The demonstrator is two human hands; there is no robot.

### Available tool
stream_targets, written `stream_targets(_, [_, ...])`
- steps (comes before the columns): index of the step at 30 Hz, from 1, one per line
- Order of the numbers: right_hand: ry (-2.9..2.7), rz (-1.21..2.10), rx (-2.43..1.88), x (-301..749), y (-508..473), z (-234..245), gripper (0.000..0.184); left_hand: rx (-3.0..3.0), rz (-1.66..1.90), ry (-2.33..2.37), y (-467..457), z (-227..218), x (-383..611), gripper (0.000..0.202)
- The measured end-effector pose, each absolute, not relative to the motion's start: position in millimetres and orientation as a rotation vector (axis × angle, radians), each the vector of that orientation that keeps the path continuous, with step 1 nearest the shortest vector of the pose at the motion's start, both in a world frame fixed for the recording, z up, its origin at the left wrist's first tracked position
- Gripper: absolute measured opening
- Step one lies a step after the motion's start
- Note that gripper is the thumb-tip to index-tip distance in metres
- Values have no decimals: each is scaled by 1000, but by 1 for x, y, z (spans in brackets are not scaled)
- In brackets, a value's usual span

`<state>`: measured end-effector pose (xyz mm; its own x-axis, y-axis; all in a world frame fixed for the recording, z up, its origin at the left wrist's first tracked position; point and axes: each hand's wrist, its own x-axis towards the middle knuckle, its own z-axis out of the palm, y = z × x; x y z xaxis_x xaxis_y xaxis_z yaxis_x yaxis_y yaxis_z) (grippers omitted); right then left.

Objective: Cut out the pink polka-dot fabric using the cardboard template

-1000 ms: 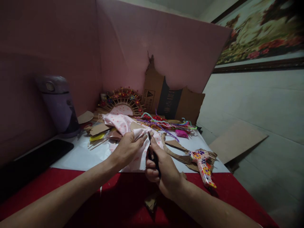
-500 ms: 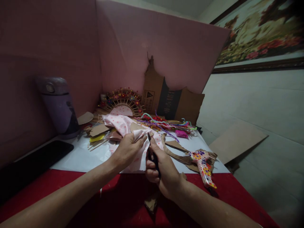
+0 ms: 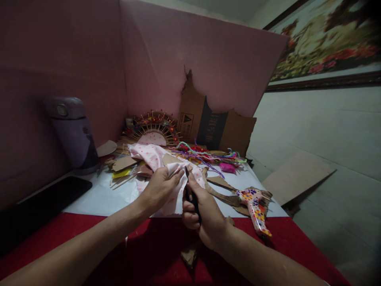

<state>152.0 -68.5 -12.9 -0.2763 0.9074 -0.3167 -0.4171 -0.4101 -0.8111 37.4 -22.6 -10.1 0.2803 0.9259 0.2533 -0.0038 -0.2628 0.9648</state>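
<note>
My left hand (image 3: 160, 186) is closed on a white cloth with pink dots (image 3: 151, 154), pinching its edge between thumb and fingers. In my right hand (image 3: 205, 212) are black-handled scissors (image 3: 195, 204), fingers wrapped round the handles. Their dark tip (image 3: 187, 171) points away from me and touches the cloth edge, close beside my left fingertips. The blades are mostly hidden by cloth and thumb. A piece of brown cardboard (image 3: 172, 159) shows among the folds of the cloth.
Right of my hands lies a flower-patterned glue gun (image 3: 254, 208) on cardboard scraps (image 3: 222, 194). Behind are pipe cleaners (image 3: 205, 153), a pink packet (image 3: 228, 168), a stick-and-flower fan (image 3: 154, 127) and upright cardboard (image 3: 193, 115). At left stand a purple bottle (image 3: 73, 135) and a black phone (image 3: 68, 188).
</note>
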Motion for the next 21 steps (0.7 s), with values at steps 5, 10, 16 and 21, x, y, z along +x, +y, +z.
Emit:
stream_targets(5, [-756, 1828, -977, 152, -68, -13, 54, 1562, 1168, 884, -21, -13, 36, 22])
stream_targets(10, [-755, 1828, -987, 153, -68, -14, 54, 1560, 1161, 907, -22, -12, 36, 23])
stream_targets(16, [-753, 1831, -978, 153, -68, -14, 54, 1567, 1176, 890, -21, -12, 37, 21])
stream_targets(21, [-747, 1833, -976, 153, -67, -14, 53, 1572, 1163, 897, -22, -11, 37, 23])
